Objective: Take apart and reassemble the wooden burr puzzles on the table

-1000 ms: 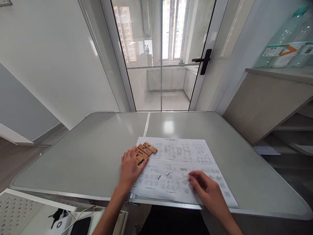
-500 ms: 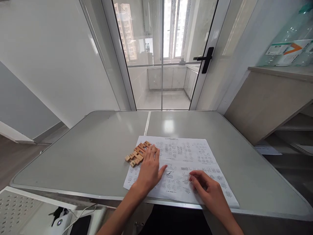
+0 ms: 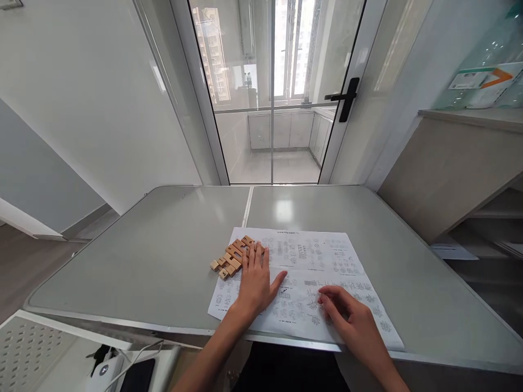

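Note:
A printed sheet of paper (image 3: 322, 261) with many small diagrams lies on the grey table (image 3: 155, 256). A cluster of notched wooden puzzle pieces (image 3: 229, 257) sits at the sheet's upper left corner, partly off it. My left hand (image 3: 255, 283) lies flat on the sheet with fingers stretched out, its fingertips touching the right side of the wooden pieces. My right hand (image 3: 351, 321) rests on the lower right part of the sheet, fingers curled down onto the paper with nothing visible in them.
Beyond the table's far edge stands a glass door (image 3: 278, 92) with a black handle (image 3: 346, 98). A wooden shelf unit (image 3: 461, 174) is at the right. At the lower left, a white perforated surface (image 3: 28, 354) holds cables and a dark device (image 3: 134, 375).
My left hand slid from on top of the wooden pieces to their right side and flattened on the paper. The pieces moved left, partly off the sheet. My right hand barely moved.

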{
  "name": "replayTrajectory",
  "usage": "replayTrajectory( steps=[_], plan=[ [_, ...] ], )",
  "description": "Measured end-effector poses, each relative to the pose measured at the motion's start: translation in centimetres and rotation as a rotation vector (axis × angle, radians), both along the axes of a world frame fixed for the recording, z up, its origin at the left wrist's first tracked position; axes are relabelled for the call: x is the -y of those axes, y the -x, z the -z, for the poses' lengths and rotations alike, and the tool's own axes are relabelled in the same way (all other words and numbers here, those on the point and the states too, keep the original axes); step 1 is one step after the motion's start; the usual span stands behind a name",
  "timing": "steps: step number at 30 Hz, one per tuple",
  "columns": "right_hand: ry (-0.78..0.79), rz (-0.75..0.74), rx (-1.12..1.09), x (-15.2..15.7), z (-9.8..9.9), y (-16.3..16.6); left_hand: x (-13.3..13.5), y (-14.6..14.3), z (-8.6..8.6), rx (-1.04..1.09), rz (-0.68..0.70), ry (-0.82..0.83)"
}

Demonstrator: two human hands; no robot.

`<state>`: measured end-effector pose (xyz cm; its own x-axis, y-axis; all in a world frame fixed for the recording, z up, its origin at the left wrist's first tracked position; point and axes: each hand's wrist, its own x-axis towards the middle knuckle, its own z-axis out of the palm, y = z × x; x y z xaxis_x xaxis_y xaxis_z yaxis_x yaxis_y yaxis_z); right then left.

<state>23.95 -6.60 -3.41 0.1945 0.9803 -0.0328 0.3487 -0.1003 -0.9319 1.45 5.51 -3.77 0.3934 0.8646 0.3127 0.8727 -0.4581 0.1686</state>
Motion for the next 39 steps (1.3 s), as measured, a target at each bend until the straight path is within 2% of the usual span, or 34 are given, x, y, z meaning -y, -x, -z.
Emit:
replayTrajectory(
  steps=[8,15,18,23,29,30,35,39],
  plan=[
    [-0.003,0.006,0.002,0.1,-0.3,0.2,0.7,0.5,-0.6,0.109,0.129,0.075],
    [-0.015,0.006,0.004,0.0,-0.4,0.2,0.7,-0.1,-0.3,0.131,0.016,0.021],
    [-0.02,0.011,0.003,0.0,-0.4,0.2,0.8,-0.1,-0.1,0.114,0.029,0.044],
    [-0.015,-0.008,-0.019,-0.2,-0.2,0.1,2.3,0.0,-0.5,0.097,0.144,0.088],
    [-0.039,0.007,-0.029,-0.2,-0.1,0.4,4.6,0.4,-2.3,0.099,0.406,0.202],
    [-0.04,0.004,-0.023,-0.2,-0.2,0.4,4.6,0.6,-2.6,0.12,0.415,0.208],
    [-0.047,-0.01,0.03,-0.6,-1.0,0.6,3.1,1.9,-2.5,0.218,0.297,0.208],
    [-0.091,-0.022,0.117,-1.5,-1.5,1.2,2.1,2.0,-1.8,0.264,0.284,0.234]
  ],
)
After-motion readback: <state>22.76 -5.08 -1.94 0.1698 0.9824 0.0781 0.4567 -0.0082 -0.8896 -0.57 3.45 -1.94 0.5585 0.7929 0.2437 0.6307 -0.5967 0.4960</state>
